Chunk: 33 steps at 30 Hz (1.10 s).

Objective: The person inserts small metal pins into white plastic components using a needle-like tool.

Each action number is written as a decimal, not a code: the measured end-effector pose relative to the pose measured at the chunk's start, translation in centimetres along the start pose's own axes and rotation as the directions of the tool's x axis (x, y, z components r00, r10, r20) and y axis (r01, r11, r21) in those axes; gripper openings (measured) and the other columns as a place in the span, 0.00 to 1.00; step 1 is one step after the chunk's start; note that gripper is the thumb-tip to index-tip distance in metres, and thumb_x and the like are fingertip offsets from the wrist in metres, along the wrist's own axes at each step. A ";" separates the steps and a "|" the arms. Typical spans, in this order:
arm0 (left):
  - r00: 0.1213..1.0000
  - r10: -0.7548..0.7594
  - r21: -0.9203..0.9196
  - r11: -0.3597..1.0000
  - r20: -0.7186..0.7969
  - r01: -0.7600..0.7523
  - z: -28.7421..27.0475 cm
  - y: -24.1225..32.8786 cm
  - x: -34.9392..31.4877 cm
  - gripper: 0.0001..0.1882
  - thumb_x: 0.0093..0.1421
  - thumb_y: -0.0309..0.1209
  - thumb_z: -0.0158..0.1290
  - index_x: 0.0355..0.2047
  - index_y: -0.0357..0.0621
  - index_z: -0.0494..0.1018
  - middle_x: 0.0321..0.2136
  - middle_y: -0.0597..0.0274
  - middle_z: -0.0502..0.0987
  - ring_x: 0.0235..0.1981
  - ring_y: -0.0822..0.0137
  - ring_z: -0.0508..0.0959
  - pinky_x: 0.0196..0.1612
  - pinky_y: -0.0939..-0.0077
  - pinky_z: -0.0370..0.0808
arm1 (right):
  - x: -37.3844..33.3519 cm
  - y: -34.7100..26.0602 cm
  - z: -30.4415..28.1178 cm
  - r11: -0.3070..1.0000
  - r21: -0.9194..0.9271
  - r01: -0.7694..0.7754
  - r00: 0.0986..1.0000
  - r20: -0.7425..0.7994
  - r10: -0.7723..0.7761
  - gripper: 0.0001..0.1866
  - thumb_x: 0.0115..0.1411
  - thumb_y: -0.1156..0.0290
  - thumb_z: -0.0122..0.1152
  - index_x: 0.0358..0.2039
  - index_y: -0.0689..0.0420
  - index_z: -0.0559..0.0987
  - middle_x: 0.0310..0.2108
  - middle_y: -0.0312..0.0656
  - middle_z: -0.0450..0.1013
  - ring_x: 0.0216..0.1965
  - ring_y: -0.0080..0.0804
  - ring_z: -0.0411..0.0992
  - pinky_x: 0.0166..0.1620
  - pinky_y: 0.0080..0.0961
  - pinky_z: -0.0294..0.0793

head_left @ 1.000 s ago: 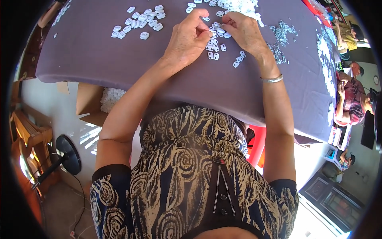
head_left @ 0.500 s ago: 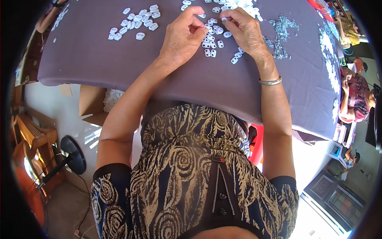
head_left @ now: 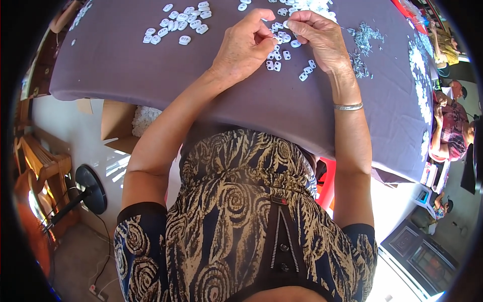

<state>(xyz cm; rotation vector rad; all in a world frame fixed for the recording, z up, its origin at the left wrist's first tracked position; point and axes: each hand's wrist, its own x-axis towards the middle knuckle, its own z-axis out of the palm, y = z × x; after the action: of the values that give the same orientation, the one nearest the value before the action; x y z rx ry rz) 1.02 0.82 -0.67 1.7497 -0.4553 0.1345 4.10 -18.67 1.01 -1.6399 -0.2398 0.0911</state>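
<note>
Pinching a white piece (head_left: 286, 23) in the right hand (head_left: 324, 43)

The right thumb and forefinger press together on it, at the edge of a cluster of loose white pieces (head_left: 277, 66). Just across the cluster, the left hand (head_left: 244, 46) raises its forefinger apart from the thumb; I cannot tell whether its thumb and curled fingers grip anything. Small metal parts (head_left: 366, 36) lie to the right on the greyish-purple tablecloth (head_left: 126, 70).

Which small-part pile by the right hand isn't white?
The silvery pile of thin, metallic-looking bits, right of the right hand; the rounded white plastic pieces lie left of and beyond the hand.
</note>
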 end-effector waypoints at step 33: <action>0.999 -0.030 0.066 0.997 0.033 0.028 -0.2 0.6 0.3 0.22 0.54 0.20 0.54 0.50 0.37 0.63 0.23 0.64 0.73 0.25 0.77 0.73 0.30 0.81 0.72 | -0.3 0.2 1.1 0.981 0.189 0.041 0.990 0.127 -0.066 0.05 0.56 0.79 0.63 0.34 0.61 0.80 0.30 0.35 0.77 0.31 0.18 0.73 0.35 0.14 0.72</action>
<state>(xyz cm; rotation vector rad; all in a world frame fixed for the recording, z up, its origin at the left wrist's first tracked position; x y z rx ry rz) 1.09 0.84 -0.02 1.8245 -0.4549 0.0999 3.60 -17.72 0.69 -1.4416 -0.3664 0.1766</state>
